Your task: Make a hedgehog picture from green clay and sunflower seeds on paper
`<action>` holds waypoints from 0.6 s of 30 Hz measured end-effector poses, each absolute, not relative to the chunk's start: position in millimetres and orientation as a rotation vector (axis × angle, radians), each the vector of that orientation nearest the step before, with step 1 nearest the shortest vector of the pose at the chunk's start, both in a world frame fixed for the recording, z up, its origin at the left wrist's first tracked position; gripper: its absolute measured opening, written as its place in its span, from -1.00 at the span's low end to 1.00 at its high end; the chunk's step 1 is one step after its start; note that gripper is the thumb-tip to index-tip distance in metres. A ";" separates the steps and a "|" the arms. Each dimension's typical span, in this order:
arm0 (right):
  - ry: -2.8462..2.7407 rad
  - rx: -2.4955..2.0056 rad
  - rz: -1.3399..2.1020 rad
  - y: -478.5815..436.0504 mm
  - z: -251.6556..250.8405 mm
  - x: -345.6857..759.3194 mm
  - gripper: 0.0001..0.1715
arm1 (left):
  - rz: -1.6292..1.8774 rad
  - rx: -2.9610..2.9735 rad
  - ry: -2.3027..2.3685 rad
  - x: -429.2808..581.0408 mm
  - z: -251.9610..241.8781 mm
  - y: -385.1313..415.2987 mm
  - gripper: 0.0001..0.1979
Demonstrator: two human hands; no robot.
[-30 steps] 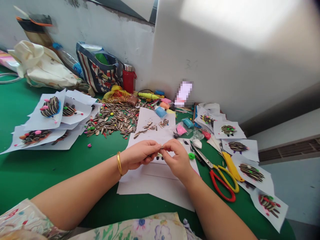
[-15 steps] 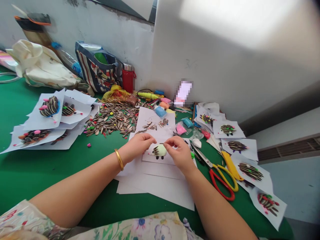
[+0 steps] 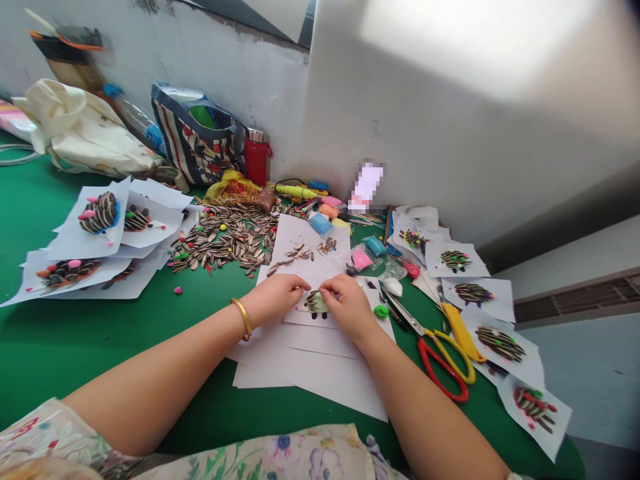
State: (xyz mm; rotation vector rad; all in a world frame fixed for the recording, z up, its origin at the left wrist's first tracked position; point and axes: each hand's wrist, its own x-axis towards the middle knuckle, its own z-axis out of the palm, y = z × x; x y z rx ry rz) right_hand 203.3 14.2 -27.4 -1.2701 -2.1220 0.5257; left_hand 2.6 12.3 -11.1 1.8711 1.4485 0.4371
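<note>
A: So, where do we place the piece?

B: Pale green hedgehog figure (image 3: 316, 304), lying on a small white sheet (image 3: 296, 317), right of that sheet's lower left corner. The sheet tops a stack of loose paper near the front edge of the green tabletop (image 3: 125, 327).

A: And the hands?

B: Right hand (image 3: 349, 305): thumb and forefinger drawn to a narrow pinch at the figure's upper right; we can't tell if a seed sits between them. Left hand (image 3: 277, 295): fingers curled, tips close together just off the figure's upper left; we can't tell what, if anything, they hold.

A: How do we expect it to handle?

B: Light, we judge. The body looks like soft clay, easily dented; the dark seeds in it look stiff and perhaps slick. We would hold a seed by its sides, and lift the figure by the sheet's corners, as thin paper may flex. Same for spares from the seed pile (image 3: 227, 237), towards the tabletop's back edge.

A: Any writing?

B: Faint marks on the wall (image 3: 384, 127), nothing we trust. Phone screen (image 3: 366, 187) is pixelated; the blue bottle label (image 3: 155, 138) is too small. No brand we can read.
</note>
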 end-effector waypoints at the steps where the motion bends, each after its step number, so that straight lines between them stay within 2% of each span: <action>1: -2.131 -1.275 0.524 14.3 -27.1 202.9 -0.85 | 0.426 1.869 1.455 2.5 -11.2 12.4 -0.63; 18: -2.296 -1.266 0.309 15.2 -29.7 199.7 -0.85 | 0.367 1.913 1.443 5.8 -7.9 8.3 -0.63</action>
